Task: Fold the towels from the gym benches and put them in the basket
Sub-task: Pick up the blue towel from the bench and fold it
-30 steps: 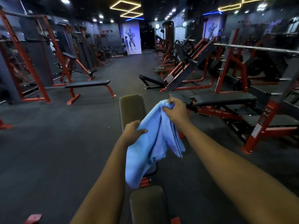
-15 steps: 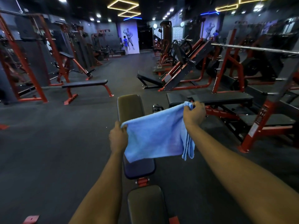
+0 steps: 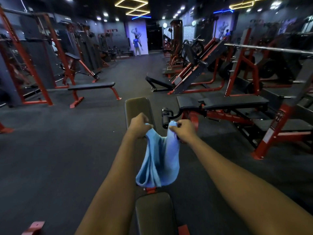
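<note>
A light blue towel hangs in the air over the padded gym bench in front of me. My left hand grips one top corner and my right hand pinches the other. The two corners are close together, so the cloth sags in a doubled loop between them, down to the gap between the bench's back pad and its seat pad. No basket is in view.
A flat bench stands at the left, a wider black bench on a red frame at the right. Red racks and machines line both sides. A barbell crosses the upper right. A person stands far back.
One second ago the towel was bunched in both hands; half a second ago my hands spread it out flat. Now they have come together again, and the towel hangs doubled.
</note>
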A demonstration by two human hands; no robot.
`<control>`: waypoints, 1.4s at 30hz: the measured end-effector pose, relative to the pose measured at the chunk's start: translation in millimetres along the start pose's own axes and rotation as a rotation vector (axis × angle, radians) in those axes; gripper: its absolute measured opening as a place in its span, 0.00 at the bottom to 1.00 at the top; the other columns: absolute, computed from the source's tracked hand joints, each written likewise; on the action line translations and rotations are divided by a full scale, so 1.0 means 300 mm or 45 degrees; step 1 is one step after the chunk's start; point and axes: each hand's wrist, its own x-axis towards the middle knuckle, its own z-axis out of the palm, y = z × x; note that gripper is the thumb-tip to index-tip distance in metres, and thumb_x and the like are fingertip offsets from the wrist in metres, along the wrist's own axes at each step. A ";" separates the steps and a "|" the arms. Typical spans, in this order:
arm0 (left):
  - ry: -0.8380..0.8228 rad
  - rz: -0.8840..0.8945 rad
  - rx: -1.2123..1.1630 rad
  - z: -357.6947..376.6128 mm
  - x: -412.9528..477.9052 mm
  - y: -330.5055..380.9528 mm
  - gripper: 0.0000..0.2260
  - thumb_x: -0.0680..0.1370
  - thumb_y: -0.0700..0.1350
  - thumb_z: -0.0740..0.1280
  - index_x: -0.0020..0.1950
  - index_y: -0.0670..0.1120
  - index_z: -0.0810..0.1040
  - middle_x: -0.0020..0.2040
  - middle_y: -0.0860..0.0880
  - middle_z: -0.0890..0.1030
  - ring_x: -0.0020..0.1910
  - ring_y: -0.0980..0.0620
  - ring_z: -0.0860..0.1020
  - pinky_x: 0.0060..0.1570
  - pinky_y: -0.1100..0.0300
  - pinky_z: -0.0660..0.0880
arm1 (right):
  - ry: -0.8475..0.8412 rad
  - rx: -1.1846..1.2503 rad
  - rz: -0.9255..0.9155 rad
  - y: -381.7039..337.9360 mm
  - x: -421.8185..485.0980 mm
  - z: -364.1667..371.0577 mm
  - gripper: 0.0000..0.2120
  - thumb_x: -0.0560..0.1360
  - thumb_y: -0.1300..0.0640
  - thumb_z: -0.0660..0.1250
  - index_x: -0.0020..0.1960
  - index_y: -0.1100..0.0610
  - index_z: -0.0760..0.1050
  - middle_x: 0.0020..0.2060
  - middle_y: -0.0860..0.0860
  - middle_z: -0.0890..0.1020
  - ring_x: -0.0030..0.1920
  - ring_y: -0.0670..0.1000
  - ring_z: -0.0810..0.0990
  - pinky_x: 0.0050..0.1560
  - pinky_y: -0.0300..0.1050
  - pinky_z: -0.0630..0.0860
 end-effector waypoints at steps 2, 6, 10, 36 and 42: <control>-0.066 0.085 -0.033 0.021 -0.002 0.030 0.13 0.74 0.43 0.73 0.55 0.41 0.75 0.49 0.46 0.78 0.44 0.50 0.76 0.36 0.61 0.71 | -0.122 0.015 -0.149 -0.035 -0.013 0.027 0.13 0.72 0.56 0.75 0.33 0.59 0.76 0.26 0.50 0.75 0.28 0.47 0.72 0.30 0.38 0.67; -0.135 0.075 -0.176 0.025 -0.010 0.066 0.11 0.76 0.40 0.68 0.56 0.41 0.70 0.50 0.41 0.76 0.39 0.43 0.80 0.28 0.52 0.80 | -0.274 0.123 -0.212 -0.067 -0.021 0.056 0.09 0.73 0.58 0.74 0.45 0.66 0.82 0.37 0.60 0.84 0.38 0.56 0.84 0.39 0.44 0.82; -0.279 -0.074 -0.406 0.001 -0.010 0.085 0.08 0.80 0.42 0.62 0.58 0.43 0.69 0.49 0.41 0.74 0.37 0.40 0.80 0.27 0.50 0.80 | -0.411 0.174 -0.180 -0.044 -0.031 0.053 0.15 0.66 0.55 0.80 0.49 0.60 0.82 0.43 0.58 0.86 0.41 0.51 0.84 0.43 0.49 0.81; -0.069 -0.008 -0.061 -0.053 -0.067 -0.347 0.12 0.72 0.45 0.73 0.37 0.51 0.70 0.36 0.52 0.75 0.40 0.50 0.73 0.34 0.61 0.66 | -0.033 0.147 0.038 0.012 -0.017 0.107 0.06 0.78 0.66 0.58 0.48 0.60 0.73 0.41 0.53 0.77 0.41 0.50 0.72 0.36 0.42 0.65; 0.208 -0.017 -0.025 -0.137 -0.166 -0.411 0.07 0.75 0.44 0.71 0.45 0.45 0.74 0.39 0.49 0.80 0.39 0.51 0.75 0.37 0.59 0.65 | -0.075 0.194 0.034 -0.020 -0.039 0.245 0.06 0.77 0.65 0.58 0.49 0.59 0.73 0.44 0.55 0.79 0.45 0.53 0.75 0.38 0.43 0.68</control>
